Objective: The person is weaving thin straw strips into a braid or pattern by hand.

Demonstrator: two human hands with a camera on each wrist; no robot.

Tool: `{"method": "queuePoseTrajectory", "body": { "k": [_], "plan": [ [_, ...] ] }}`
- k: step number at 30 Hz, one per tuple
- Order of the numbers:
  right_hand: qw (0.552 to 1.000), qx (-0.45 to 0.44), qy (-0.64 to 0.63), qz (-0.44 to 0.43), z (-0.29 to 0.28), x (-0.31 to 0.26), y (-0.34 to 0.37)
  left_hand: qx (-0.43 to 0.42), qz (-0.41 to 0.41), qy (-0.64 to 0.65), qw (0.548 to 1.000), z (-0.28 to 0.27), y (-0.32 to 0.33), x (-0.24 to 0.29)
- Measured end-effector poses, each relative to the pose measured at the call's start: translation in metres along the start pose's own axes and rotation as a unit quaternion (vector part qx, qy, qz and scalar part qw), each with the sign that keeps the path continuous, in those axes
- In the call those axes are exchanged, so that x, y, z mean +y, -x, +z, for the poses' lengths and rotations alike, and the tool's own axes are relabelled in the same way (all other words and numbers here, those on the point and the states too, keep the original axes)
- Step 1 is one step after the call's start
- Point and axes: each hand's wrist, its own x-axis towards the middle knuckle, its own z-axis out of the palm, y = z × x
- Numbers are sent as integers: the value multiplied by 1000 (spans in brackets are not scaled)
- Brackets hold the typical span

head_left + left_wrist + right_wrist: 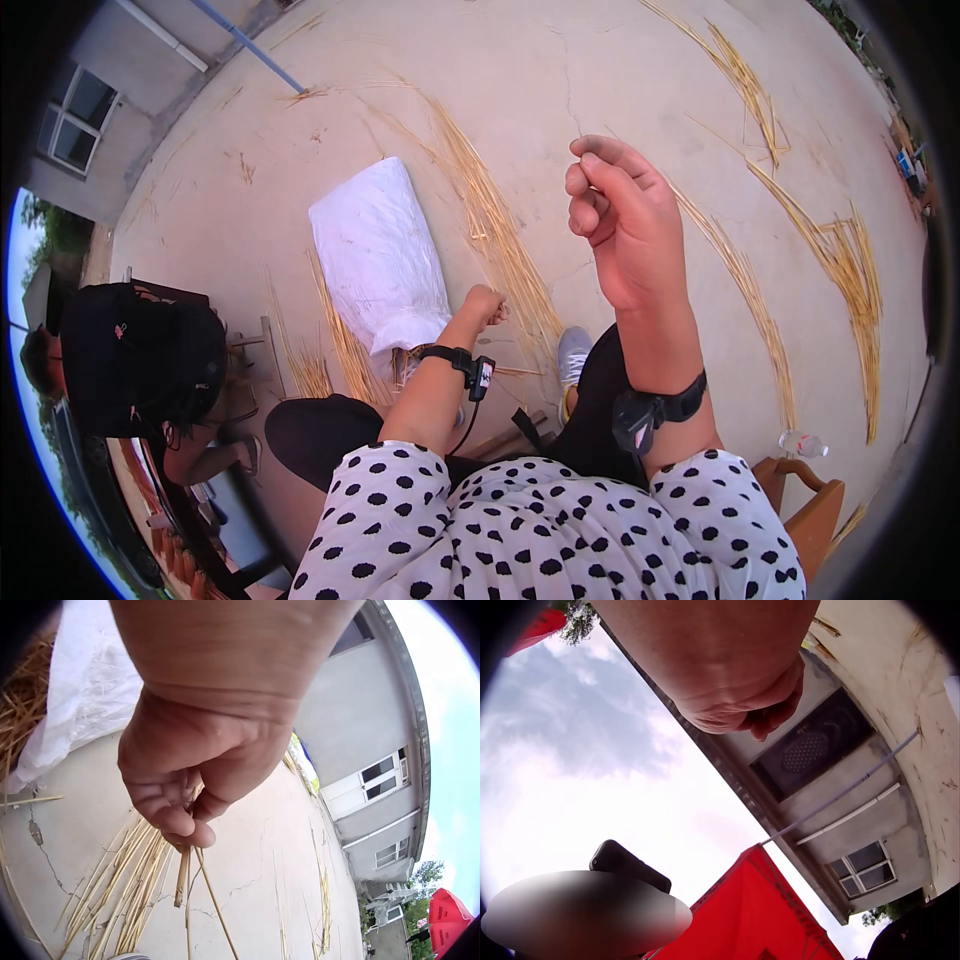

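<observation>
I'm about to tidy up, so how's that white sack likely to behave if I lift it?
The white sack is probably light for its size, since straw shows at its open mouth. It looks creased and soft, so it may sag when lifted. Lying on its broad side, it seems unlikely to roll.

On the ground [500,60], the sack [385,250] lies left of one straw bundle [488,212] and right of another [345,335], with straw [21,697] inside its open end. Further right lie more stalks [750,288]; a bottle [803,444] rests near their closest end. A person [140,360] is at far left.
</observation>
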Motion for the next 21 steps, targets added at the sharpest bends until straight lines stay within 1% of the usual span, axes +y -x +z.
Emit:
{"method": "queuePoseTrajectory", "body": {
  "k": [2,3,5,6,8,9,11,12,14,17,19,21],
  "plan": [
    [1000,-8,-4,-1,-1,1,-2,-31,4,9,999,-8,29,15],
    [1000,-5,-6,3,-1,1,-2,-26,9,7,1000,-12,49,22],
    [1000,-5,-11,3,0,0,0,-63,8,24,998,-19,93,35],
    [1000,-1,-17,7,-1,0,0,-59,12,23,998,-23,112,38],
    [1000,0,-27,10,-1,0,-2,-110,2,81,991,-33,147,41],
    [1000,6,-23,12,0,0,-1,-106,6,79,991,-39,166,42],
    [1000,10,-21,13,-1,1,-2,-148,17,120,981,-50,202,41],
    [1000,11,-17,14,-1,2,-3,-145,19,119,982,-55,223,43],
    [1000,7,-16,12,1,3,-2,-187,60,124,973,-65,266,48],
    [1000,14,-6,24,2,5,-2,-198,93,138,966,-78,317,40],
    [999,14,10,27,3,8,-3,-186,98,147,966,-84,352,35],
    [1000,9,7,29,2,10,-5,-216,110,131,961,-95,379,28]
  ]
}}
